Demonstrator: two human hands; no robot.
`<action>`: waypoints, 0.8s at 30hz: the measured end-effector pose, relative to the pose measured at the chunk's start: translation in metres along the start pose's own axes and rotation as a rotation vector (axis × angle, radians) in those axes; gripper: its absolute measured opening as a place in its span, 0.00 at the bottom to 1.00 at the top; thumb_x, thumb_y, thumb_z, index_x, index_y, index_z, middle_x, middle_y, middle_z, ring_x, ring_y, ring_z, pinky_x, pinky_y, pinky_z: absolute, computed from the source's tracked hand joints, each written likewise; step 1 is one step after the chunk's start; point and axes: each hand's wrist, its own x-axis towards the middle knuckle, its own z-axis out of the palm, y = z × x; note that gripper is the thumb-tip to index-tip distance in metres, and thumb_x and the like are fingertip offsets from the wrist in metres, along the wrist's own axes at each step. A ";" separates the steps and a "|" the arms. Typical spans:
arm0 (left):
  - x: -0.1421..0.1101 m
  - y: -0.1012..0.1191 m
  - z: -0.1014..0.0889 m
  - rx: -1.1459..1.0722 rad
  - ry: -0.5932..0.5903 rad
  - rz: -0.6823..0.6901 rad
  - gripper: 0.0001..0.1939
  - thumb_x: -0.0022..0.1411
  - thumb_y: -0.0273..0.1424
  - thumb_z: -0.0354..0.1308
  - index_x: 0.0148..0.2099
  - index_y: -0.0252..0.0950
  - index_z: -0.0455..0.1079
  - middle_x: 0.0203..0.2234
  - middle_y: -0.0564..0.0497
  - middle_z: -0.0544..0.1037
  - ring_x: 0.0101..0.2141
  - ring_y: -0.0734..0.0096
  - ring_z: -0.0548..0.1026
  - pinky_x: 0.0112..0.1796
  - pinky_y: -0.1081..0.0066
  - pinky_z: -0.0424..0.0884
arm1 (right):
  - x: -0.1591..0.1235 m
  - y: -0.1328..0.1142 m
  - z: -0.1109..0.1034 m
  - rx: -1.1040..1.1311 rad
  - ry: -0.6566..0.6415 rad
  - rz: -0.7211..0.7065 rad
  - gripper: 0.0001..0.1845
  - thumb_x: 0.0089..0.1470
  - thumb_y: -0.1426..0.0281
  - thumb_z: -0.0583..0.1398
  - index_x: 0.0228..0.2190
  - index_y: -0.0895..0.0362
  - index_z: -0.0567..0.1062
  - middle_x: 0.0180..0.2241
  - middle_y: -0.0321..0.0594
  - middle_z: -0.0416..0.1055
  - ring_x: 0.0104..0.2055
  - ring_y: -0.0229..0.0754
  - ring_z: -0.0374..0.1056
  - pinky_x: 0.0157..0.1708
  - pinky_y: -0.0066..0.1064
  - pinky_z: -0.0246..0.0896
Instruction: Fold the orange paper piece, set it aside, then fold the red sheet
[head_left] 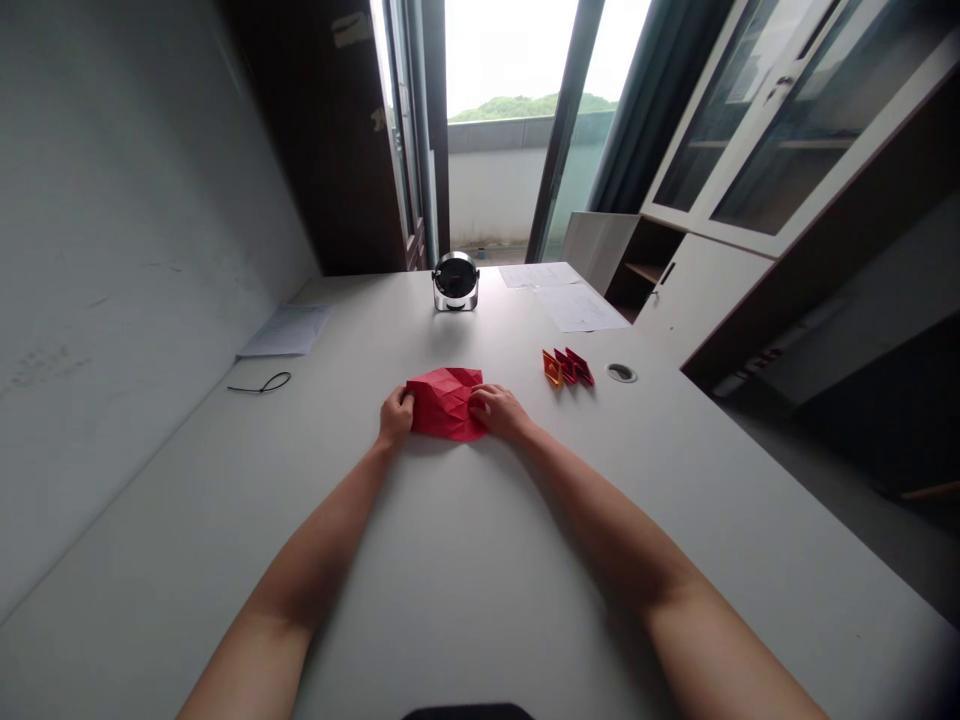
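One left hand (pixel 396 415), one right hand (pixel 504 411), one red sheet (pixel 442 402), three folded pieces (pixel 553 369), one round device (pixel 455 278), one black cord (pixel 260 390), one round hole (pixel 621 373). White papers (pixel 581 306) number perhaps three; any overlaps are unclear.

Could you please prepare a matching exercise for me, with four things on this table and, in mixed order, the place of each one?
Column 1
1. creased red paper
2. folded paper pieces
3. looped black cord
4. round black device in a metal frame

Column 2
A. near the far edge of the table
B. near the wall on the left
C. beside the round opening on the right
D. touched by the left hand and the right hand

Right pairs: 1-D, 2-C, 3-B, 4-A
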 end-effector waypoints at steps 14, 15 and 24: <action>0.008 -0.004 -0.007 -0.275 -0.156 -0.134 0.18 0.54 0.42 0.62 0.39 0.33 0.74 0.34 0.46 0.80 0.33 0.68 0.75 0.36 0.71 0.70 | 0.001 -0.001 -0.002 -0.005 0.006 0.005 0.06 0.55 0.68 0.62 0.37 0.51 0.78 0.49 0.42 0.74 0.53 0.48 0.66 0.55 0.41 0.59; 0.008 -0.005 -0.006 -0.290 -0.169 -0.132 0.17 0.53 0.41 0.63 0.40 0.33 0.75 0.35 0.46 0.80 0.34 0.68 0.75 0.37 0.71 0.70 | 0.001 -0.001 -0.002 -0.010 0.010 0.011 0.07 0.55 0.67 0.62 0.37 0.51 0.78 0.50 0.42 0.73 0.54 0.48 0.65 0.55 0.41 0.59; -0.001 0.005 -0.005 -0.490 -0.125 -0.046 0.13 0.57 0.37 0.61 0.43 0.35 0.73 0.39 0.47 0.80 0.38 0.65 0.77 0.41 0.66 0.73 | 0.004 0.007 0.005 0.068 0.116 0.174 0.29 0.54 0.63 0.63 0.57 0.52 0.68 0.53 0.48 0.71 0.56 0.50 0.66 0.56 0.45 0.60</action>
